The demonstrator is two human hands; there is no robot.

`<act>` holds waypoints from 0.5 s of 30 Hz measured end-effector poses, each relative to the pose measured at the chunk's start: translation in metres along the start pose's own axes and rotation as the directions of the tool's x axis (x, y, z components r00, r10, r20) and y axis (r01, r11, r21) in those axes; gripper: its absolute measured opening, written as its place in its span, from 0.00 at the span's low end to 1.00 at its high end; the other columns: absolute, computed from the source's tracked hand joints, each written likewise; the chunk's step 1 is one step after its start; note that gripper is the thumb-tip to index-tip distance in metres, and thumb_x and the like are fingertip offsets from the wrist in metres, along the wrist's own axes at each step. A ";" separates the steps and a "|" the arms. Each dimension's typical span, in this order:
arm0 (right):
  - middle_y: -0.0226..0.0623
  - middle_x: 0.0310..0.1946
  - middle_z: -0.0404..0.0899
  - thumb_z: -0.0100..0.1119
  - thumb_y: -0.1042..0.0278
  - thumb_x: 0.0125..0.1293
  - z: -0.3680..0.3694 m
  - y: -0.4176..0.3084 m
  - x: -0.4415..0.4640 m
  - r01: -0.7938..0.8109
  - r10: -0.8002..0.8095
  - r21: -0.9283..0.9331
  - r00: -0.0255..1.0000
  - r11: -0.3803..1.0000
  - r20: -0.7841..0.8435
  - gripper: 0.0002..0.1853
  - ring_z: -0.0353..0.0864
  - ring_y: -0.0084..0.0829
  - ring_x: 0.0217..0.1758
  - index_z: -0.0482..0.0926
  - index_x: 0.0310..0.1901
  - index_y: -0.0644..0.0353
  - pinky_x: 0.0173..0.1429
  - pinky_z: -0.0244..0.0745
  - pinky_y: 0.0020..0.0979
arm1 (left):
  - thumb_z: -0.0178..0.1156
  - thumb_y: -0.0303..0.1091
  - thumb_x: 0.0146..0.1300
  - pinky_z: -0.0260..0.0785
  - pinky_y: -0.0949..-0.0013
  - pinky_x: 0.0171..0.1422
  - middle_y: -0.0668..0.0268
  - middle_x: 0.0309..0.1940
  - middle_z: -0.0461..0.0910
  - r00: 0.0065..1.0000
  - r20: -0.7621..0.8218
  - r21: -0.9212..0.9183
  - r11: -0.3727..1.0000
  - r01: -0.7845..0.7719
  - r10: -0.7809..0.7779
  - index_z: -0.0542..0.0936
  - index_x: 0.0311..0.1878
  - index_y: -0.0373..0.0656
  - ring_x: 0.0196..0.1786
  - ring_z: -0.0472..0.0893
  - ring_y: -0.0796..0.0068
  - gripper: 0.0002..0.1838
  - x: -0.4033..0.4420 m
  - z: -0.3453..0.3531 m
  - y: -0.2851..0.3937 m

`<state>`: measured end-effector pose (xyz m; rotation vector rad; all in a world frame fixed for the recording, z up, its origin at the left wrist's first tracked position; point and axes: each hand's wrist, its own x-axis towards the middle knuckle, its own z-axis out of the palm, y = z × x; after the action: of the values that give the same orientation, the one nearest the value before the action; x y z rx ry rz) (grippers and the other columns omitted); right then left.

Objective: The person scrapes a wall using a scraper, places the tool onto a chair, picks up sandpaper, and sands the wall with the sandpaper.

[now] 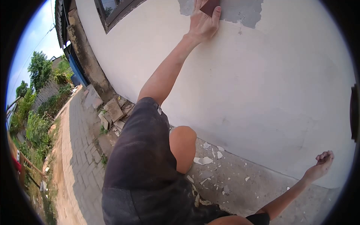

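At the top, my left hand (204, 22) presses a folded reddish-brown sheet, like sandpaper, (210, 6) against the white wall (255, 86). Its thumb lies over the sheet's right edge, and its other fingers are partly cut off by the frame. Around and behind the sheet is a bare grey patch (243, 10) with ragged paint edges. Low on the right, my right hand (323, 160) hangs near the wall with its fingers curled in; nothing shows in it.
White paint flakes (203, 160) lie scattered on the concrete strip (240, 187) along the wall's foot. My bent knee (183, 148) is close to the wall. Broken slabs (113, 109) lie left of it, beside a paved path (80, 157). A dark-framed window (120, 13) is at upper left.
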<state>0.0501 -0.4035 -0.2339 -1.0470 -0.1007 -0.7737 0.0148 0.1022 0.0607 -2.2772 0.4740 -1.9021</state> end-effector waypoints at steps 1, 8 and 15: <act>0.27 0.32 0.67 0.45 0.62 0.76 -0.004 0.002 -0.001 -0.009 0.009 0.000 1.000 1.000 0.027 0.12 0.65 0.20 0.35 0.76 0.46 0.60 0.41 0.62 0.25 | 0.47 0.37 0.76 0.39 0.53 0.85 0.48 0.80 0.49 0.988 -0.112 0.051 0.992 0.115 -0.108 0.57 0.78 0.38 0.82 0.46 0.44 0.31 -0.001 -0.007 -0.041; 0.27 0.30 0.66 0.45 0.62 0.76 -0.007 0.003 -0.003 -0.023 0.013 -0.172 0.998 0.985 -0.059 0.13 0.65 0.22 0.35 0.76 0.47 0.62 0.42 0.64 0.26 | 0.43 0.43 0.78 0.36 0.57 0.85 0.49 0.80 0.51 0.886 -0.378 -0.042 0.961 0.274 -0.270 0.56 0.78 0.37 0.82 0.45 0.46 0.31 0.040 -0.030 -0.080; 0.28 0.29 0.66 0.43 0.59 0.79 0.015 -0.014 -0.013 0.032 -0.026 -0.204 0.999 0.978 0.028 0.15 0.64 0.21 0.33 0.76 0.46 0.61 0.41 0.64 0.26 | 0.38 0.48 0.77 0.48 0.50 0.74 0.49 0.70 0.59 0.967 0.215 0.017 0.990 0.139 -0.140 0.63 0.70 0.39 0.73 0.54 0.44 0.28 0.015 0.019 0.011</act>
<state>0.0359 -0.3888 -0.2209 -1.2529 -0.0586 -0.8096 0.0339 0.0857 0.0675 -2.5391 0.2903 -1.6816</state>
